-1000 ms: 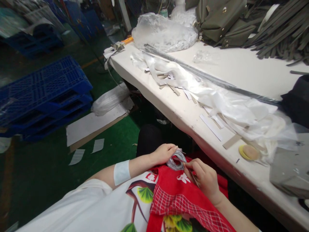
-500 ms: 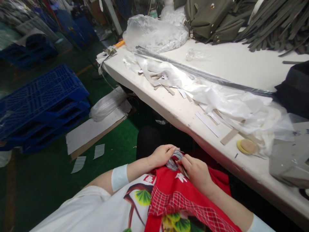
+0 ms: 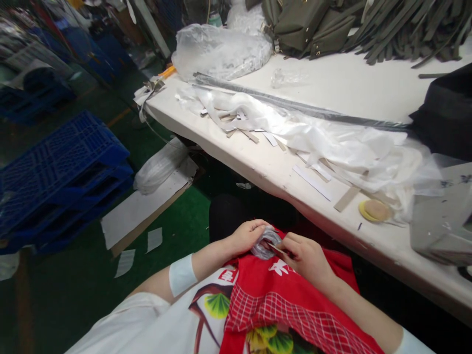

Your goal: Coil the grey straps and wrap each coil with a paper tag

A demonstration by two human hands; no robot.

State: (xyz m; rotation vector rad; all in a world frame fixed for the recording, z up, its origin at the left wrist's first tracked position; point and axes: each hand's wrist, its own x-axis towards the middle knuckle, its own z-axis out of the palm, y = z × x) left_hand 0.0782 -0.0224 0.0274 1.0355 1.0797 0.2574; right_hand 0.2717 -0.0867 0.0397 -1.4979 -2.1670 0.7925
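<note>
Low over the red apron [image 3: 317, 290], my left hand [image 3: 248, 237] is closed on the far left edge of a grey, partly see-through plastic roll [image 3: 262, 250], ring-shaped and crinkled. My right hand [image 3: 306, 256] pinches a thin, flat, tan strip [image 3: 277, 249]; its tip points left to the roll's opening. Whether the strip touches the roll, I cannot tell. Both hands are in front of the table's near edge, and the fingers partly hide the roll's rim.
Along the white table [image 3: 236, 157] lie crumpled white plastic film [image 3: 313, 132], cardboard strips [image 3: 346, 197] and a round yellow-rimmed tape roll [image 3: 375, 210]. Dark green bags [image 3: 302, 29] and straps are at the back. Blue pallets [image 3: 62, 167] are stacked on the floor to the left.
My right hand has shifted slightly right and down, and the tan strip now shows more clearly. The roll's opening is turned more toward me. The camera view has moved a little.
</note>
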